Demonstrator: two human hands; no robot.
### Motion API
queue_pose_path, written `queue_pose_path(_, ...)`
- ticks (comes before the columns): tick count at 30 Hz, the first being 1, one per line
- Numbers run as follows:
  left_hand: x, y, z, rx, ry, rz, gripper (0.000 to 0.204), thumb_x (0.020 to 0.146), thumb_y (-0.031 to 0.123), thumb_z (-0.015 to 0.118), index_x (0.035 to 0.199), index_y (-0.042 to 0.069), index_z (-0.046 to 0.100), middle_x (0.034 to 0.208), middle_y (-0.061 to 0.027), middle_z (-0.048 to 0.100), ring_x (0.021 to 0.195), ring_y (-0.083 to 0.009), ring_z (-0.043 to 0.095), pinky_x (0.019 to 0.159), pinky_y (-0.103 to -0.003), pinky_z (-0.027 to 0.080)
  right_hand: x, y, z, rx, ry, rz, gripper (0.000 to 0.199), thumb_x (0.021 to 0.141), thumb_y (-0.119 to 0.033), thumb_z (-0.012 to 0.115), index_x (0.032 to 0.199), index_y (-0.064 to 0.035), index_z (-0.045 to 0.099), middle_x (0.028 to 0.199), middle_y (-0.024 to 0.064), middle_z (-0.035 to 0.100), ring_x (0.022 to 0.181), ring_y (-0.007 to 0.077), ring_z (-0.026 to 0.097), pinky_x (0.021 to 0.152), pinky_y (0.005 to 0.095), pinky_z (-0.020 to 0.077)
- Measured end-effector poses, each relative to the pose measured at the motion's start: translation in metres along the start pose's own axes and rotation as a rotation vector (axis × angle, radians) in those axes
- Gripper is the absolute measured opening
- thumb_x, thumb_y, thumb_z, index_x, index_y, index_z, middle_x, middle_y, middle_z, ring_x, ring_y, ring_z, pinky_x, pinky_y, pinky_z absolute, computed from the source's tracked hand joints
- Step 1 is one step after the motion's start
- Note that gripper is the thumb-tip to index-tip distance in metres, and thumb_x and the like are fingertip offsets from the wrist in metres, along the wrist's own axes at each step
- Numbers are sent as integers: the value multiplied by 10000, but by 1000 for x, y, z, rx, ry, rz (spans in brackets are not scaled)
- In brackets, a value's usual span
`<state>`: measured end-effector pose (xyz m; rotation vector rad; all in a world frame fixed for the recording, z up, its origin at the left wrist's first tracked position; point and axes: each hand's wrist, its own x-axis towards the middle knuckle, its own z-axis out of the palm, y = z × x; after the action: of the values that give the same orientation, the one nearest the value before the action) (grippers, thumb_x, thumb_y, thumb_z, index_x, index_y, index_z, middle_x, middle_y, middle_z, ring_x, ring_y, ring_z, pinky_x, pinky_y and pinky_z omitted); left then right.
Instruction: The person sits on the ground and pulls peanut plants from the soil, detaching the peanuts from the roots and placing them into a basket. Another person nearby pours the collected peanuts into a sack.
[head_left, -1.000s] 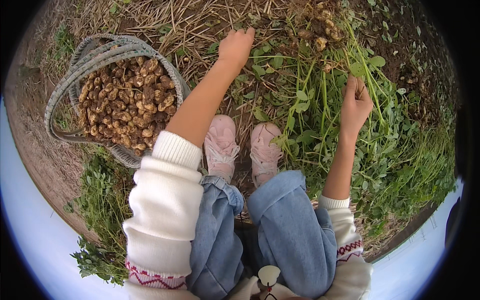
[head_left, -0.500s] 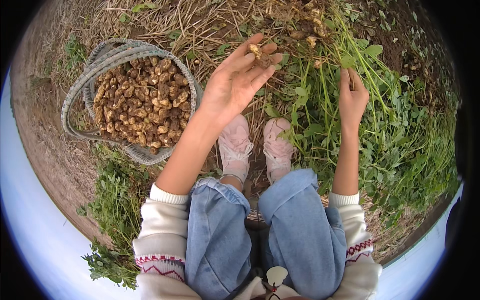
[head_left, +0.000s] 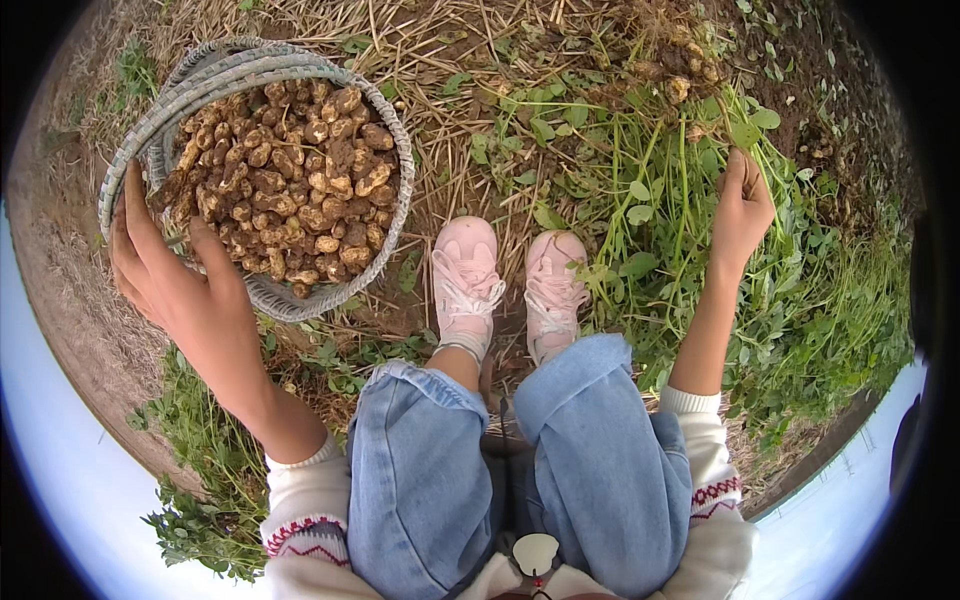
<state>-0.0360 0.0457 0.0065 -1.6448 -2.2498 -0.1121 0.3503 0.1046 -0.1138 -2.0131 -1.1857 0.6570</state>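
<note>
My left hand is over the left side of a woven basket, thumb and fingers spread apart, palm hidden. Its fingertips overlap the basket's handle; whether they touch it I cannot tell. Inside, the basket is heaped with soil-covered peanuts, some close to my thumb. On the right, my right hand is closed in a pinch on the stems of a peanut plant. The plant's root end, with a cluster of muddy peanuts, points away from me.
Pink shoes stand between the basket and the plants. Green plants lie piled along the right, and more leafy growth is at lower left. Dry straw covers the soil beyond the basket.
My left hand has moved from beside the plant to the basket, and the peanuts it held no longer show in it. My right hand keeps the stems and appears slightly farther right.
</note>
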Motion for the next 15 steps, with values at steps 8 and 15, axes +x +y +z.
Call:
queue_pose_path(8,-13,164,89,-1165,-657,249,270,838,46,453,1078,78,574,947,-128,597,851,-301,579,744,-372,459,-12,-2,-29,-80,79,-74,287,900,-186,568,1095,18,617,684,4,587,565,22,441,515,183,378)
queue_pose_path(15,-26,247,208,-1029,-755,215,386,810,82,523,1181,184,535,1144,-79,550,1099,-289,489,872,-423,453,-25,-6,-43,-89,33,-100,285,904,-170,555,1094,35,611,598,-15,513,519,18,375,471,184,274)
